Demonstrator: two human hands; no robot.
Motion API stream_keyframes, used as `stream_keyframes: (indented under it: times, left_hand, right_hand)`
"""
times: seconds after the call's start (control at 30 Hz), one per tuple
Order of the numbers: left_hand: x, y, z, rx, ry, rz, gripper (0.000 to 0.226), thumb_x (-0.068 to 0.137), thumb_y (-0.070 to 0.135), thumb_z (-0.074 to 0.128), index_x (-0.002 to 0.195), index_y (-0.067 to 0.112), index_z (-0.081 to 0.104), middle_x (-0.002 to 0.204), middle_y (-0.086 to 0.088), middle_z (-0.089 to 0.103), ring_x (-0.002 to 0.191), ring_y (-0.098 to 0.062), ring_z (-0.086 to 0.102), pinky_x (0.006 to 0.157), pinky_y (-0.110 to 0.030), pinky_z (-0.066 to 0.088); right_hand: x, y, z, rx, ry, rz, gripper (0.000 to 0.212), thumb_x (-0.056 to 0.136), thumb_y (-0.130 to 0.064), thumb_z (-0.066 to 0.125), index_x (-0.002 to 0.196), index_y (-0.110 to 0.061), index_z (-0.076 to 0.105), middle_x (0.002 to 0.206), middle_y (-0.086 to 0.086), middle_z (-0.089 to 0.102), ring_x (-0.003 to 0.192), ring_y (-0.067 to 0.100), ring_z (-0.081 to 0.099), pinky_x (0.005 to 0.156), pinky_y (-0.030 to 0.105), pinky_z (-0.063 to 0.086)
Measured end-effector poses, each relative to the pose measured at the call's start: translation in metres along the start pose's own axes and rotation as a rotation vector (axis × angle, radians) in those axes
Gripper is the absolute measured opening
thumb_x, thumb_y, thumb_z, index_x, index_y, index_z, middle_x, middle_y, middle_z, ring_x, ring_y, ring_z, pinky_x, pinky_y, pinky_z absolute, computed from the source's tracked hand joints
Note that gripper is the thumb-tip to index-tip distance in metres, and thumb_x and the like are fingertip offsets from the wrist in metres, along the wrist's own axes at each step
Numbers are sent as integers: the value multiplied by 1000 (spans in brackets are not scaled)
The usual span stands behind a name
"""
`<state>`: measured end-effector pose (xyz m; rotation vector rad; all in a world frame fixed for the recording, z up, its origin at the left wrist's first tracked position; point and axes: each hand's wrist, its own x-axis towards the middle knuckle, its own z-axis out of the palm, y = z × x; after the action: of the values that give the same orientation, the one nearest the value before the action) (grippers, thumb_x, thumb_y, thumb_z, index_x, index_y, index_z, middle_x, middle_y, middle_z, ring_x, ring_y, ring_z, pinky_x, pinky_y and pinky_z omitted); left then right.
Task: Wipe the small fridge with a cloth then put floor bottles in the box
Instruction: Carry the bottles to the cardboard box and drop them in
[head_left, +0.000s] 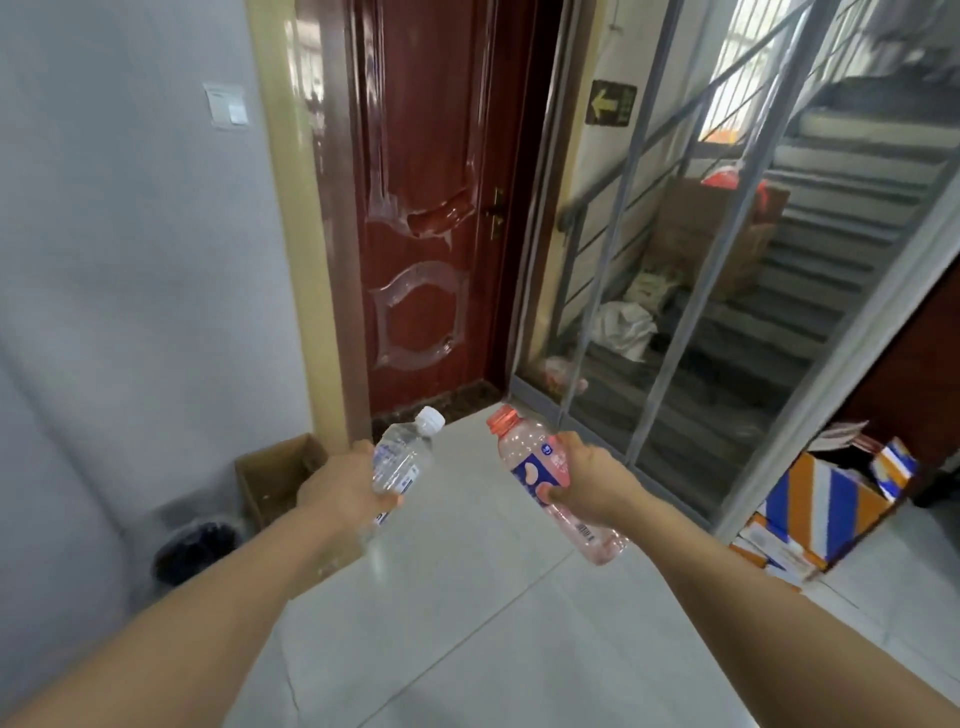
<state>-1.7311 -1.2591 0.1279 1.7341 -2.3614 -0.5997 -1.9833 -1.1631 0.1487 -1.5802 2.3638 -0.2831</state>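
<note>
My left hand (340, 486) grips a clear plastic bottle (405, 457) with a white cap, tilted up to the right. My right hand (592, 480) grips a pink bottle (535, 467) with a red cap and a blue and white label, tilted up to the left. Both bottles are held out in front of me above the tiled floor. An open brown cardboard box (272, 475) stands on the floor by the left wall, just beyond my left hand. The small fridge and the cloth are not in view.
A dark bin (195, 551) sits by the wall left of the box. A red-brown door (431, 218) is ahead. A glass partition (701, 312) shows stairs behind it. Striped orange and blue cartons (826, 504) lie at the right.
</note>
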Motion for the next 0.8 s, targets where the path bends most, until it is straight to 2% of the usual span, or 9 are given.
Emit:
stream_keyframes:
  times: [0.2,0.43,0.6,0.67,0.8]
  left_hand:
    - [116,31,1,-20,-21,-2,49,76,43,69,110,15,47,105,-4,64,96,-24,62,83,-38,52]
    - [222,30,-9,17,20,-99,58,77,45,68,122,17,43,115,-6,62,102,-26,61,83,-36,51]
    - [298,22,-11,12,81,-220,54,79,46,66,117,16,43,113,-7,62,96,-25,61,80,-35,51]
    - [324,17,-11,-36,131,-310,52,78,44,68,115,17,44,111,-7,63,91,-22,61,73,-32,51]
    - [359,7,-6,-89,169,-497,55,76,43,69,117,15,44,109,-8,63,89,-23,61,71,-30,50]
  right_hand:
    - [117,9,-30,15,-12,-5,71,82,-36,70,139,-20,31,127,5,55,104,23,61,81,34,56]
    - [259,-7,-30,32,-65,-131,65,80,-35,72,134,-19,37,125,4,58,107,23,61,87,36,55]
    - [379,-32,-25,1,-125,-304,61,81,-35,71,128,-17,37,123,8,58,107,26,60,89,37,53]
    - [428,-44,-26,-3,-162,-377,60,79,-34,72,126,-16,37,122,9,58,107,27,60,89,38,52]
    - [506,-72,-21,-44,-252,-498,57,79,-33,72,123,-17,39,121,9,58,105,28,60,89,39,52]
